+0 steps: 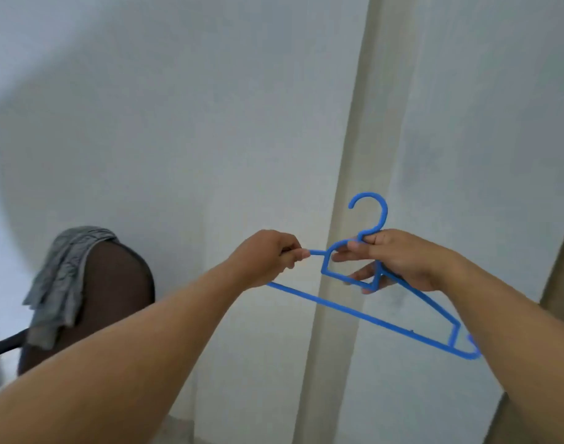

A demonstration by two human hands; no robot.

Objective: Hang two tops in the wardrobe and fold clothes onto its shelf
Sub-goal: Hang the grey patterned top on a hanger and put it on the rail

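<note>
A blue plastic hanger (370, 318) is held up in front of a white wall, hook pointing up, its bar sloping down to the right. My left hand (268, 257) is closed around the hanger's left shoulder arm. My right hand (399, 257) pinches the neck just below the hook, fingers passing through the inner loop. No garment hangs on it. A grey garment (61, 283) is draped over the back of a dark chair (114, 296) at the lower left.
A white wall fills most of the view, with a cream vertical strip (348, 219) running down its middle. A brownish panel edge (559, 283) shows at the far right. A dark chair arm (5, 344) sticks out at the left edge.
</note>
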